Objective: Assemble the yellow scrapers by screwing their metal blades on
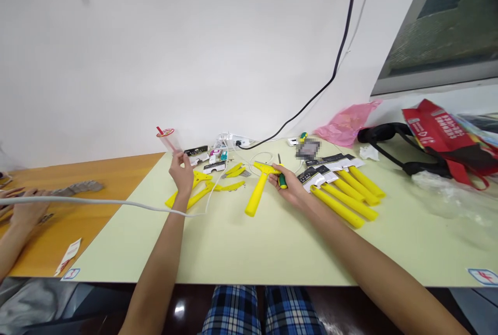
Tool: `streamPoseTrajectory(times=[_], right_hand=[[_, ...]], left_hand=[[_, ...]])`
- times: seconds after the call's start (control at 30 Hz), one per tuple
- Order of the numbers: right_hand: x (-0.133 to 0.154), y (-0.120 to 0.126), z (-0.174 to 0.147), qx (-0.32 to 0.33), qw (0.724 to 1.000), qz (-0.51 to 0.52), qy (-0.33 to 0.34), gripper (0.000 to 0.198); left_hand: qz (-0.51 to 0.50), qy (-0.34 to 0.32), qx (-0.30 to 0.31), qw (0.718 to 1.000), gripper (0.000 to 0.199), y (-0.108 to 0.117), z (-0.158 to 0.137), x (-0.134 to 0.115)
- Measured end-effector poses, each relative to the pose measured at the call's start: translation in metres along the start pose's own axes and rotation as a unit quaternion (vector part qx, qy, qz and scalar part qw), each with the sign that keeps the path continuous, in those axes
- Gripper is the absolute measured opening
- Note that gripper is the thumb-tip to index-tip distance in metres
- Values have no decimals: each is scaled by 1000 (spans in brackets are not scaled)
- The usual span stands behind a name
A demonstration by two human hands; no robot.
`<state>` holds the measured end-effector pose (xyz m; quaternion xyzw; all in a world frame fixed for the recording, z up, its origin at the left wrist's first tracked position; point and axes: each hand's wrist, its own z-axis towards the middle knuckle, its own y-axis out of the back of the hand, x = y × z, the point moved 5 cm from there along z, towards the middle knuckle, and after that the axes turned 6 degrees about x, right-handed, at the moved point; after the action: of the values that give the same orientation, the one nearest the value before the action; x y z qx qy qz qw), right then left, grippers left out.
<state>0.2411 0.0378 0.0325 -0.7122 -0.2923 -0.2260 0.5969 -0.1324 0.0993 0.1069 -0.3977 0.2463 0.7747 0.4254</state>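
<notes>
My left hand [181, 173] is raised at the far left of the pale green table, its fingers closed on the lower end of a clear plastic cup [170, 141] with a red straw. My right hand [290, 183] grips a yellow T-shaped scraper handle [256, 197] by its head end, the long grip pointing down toward me. A screwdriver [282, 181] with a green and yellow handle is also in that hand, shaft upward. Near my left wrist lie more yellow T-shaped handles [200, 197] and yellow blade-like pieces [235, 171].
Right of my hand lie several yellow-handled scrapers [342, 205] with packaged heads. Small boxes [213, 167] and a power strip [237, 140] stand by the wall. A pink bag [346, 122] and red bag [439, 133] are at right. A white cable [116, 201] crosses left, near another person's hand [29, 208].
</notes>
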Motion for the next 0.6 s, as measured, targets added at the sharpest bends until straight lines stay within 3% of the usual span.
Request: streamPoseTrajectory(times=[0.1,0.23,0.33,0.5,0.6], right_hand=[[10,0,-3,-32,998,46,2,22],[26,4,-3,-48,996,68,40,24],[35,8,-1,-38,995,51,80,31],[42,12,1,-51,991,63,110,30],[42,12,1,-57,988,64,128,26]], left_hand=[[-206,58,-14,977,23,-3,-8,-11],[-392,148,79,905,27,-27,-29,-24],[-425,190,148,873,27,-45,-49,-34],[-390,161,280,863,25,-65,-82,-57],[-353,167,313,866,33,-71,-95,-60]])
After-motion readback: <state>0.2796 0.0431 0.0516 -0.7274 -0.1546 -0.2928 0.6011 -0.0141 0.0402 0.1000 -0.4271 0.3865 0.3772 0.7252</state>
